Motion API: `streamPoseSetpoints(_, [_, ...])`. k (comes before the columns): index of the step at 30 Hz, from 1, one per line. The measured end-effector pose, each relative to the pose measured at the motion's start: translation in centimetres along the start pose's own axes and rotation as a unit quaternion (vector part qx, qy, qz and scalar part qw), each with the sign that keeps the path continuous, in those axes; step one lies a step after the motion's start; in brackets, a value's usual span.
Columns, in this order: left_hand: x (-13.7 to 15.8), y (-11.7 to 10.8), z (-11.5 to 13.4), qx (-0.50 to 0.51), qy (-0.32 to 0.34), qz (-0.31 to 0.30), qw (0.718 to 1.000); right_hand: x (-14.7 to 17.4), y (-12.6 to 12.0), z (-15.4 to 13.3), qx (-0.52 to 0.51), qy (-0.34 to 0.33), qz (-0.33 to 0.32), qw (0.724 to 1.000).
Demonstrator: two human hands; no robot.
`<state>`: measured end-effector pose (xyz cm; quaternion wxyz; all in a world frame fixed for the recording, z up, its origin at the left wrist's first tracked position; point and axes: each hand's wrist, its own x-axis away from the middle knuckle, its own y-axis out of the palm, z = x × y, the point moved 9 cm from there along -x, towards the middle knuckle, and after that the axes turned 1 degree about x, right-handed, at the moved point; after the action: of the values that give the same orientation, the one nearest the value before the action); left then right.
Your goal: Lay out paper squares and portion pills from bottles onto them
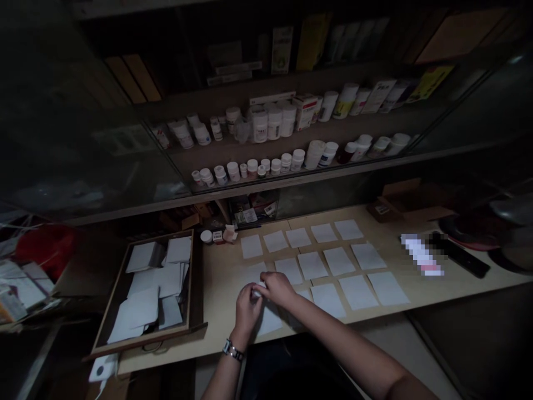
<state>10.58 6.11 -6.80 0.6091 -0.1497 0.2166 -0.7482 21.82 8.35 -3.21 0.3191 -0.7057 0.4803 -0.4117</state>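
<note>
My left hand point(247, 311), with a watch point(233, 350) on its wrist, has its fingers curled in front of me. Against it, the fingers of my right hand point(278, 289) are closed and meet its fingertips. A small pale thing point(257, 292) shows between the two hands, too small and dark to name. Below them lies a square white paper sheet point(270, 321), partly covered by my hands. More paper squares point(313, 265) are laid out in three rows on the pale tabletop point(220, 311), several per row.
An open wooden drawer point(195, 289) with stacks of white paper point(144, 308) stands at the left. Small boxes and a white jar point(206, 236) sit beside it. Bottles point(260, 125) fill the shelves behind. A dark phone-like object point(462, 256) and a cardboard box point(410, 205) lie right.
</note>
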Motion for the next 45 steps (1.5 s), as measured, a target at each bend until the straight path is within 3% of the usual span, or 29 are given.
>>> streamPoseSetpoints(3, [-0.4, -0.6, -0.2, -0.012, 0.001, 0.008, 1.000, -0.2, 0.3, -0.2, 0.020, 0.022, -0.001, 1.000])
streamPoseSetpoints(7, [-0.8, -0.7, -1.0, 0.010, -0.039, -0.002, 0.999, -0.6, 0.8, -0.6, -0.008, 0.001, -0.012, 1.000])
streamPoseSetpoints(12, [-0.8, -0.4, -1.4, 0.070, -0.065, -0.016, 0.995, 0.2, -0.3, -2.0, -0.066, -0.138, -0.002, 0.988])
streamPoseSetpoints(14, [-0.7, -0.6, -1.4, 0.068, -0.055, -0.006, 0.996, 0.7, -1.1, -2.3, -0.076, -0.165, 0.012, 0.983])
streamPoseSetpoints(17, [-0.7, -0.9, -1.5, 0.043, -0.038, 0.002, 0.998, 0.5, -1.4, -1.0, -0.058, -0.083, 0.027, 0.994])
streamPoseSetpoints(19, [-0.7, -0.9, -1.6, 0.033, -0.037, 0.006, 0.999, 0.2, -0.8, 0.0, -0.030, -0.010, 0.010, 0.999])
streamPoseSetpoints(21, [-0.9, -0.9, -1.6, 0.032, -0.041, 0.013, 0.999, 0.0, -0.2, 0.4, -0.014, 0.016, -0.015, 1.000])
streamPoseSetpoints(24, [-1.1, -0.9, -1.5, 0.040, -0.045, 0.017, 0.998, 0.2, -0.5, -0.7, -0.045, -0.046, -0.013, 0.998])
streamPoseSetpoints(27, [-1.2, -0.9, -1.4, 0.053, -0.046, 0.021, 0.997, 0.6, -2.1, -1.5, -0.083, -0.105, 0.037, 0.990])
streamPoseSetpoints(29, [-1.2, -0.9, -1.3, 0.051, -0.047, 0.023, 0.997, 0.3, -2.4, -0.8, -0.070, -0.064, 0.042, 0.995])
streamPoseSetpoints(32, [-1.4, -0.6, -1.2, 0.040, -0.044, 0.019, 0.998, -0.3, -1.4, 0.2, -0.041, -0.001, -0.010, 0.999])
streamPoseSetpoints(36, [-1.6, -0.5, -1.5, 0.047, -0.045, 0.025, 0.998, -0.7, -2.2, -0.9, -0.080, -0.086, 0.029, 0.993])
streamPoseSetpoints(38, [-1.8, -0.5, -1.7, 0.056, -0.046, 0.033, 0.997, -0.9, -2.6, -0.5, -0.077, -0.081, 0.042, 0.993])
streamPoseSetpoints(41, [-2.1, -0.5, -2.2, 0.063, -0.049, 0.041, 0.996, -1.8, -1.6, 0.2, -0.035, -0.053, -0.014, 0.998])
streamPoseSetpoints(45, [-2.8, -0.4, -2.8, 0.062, -0.062, 0.038, 0.995, -2.3, -1.2, -1.3, -0.003, -0.135, -0.045, 0.990])
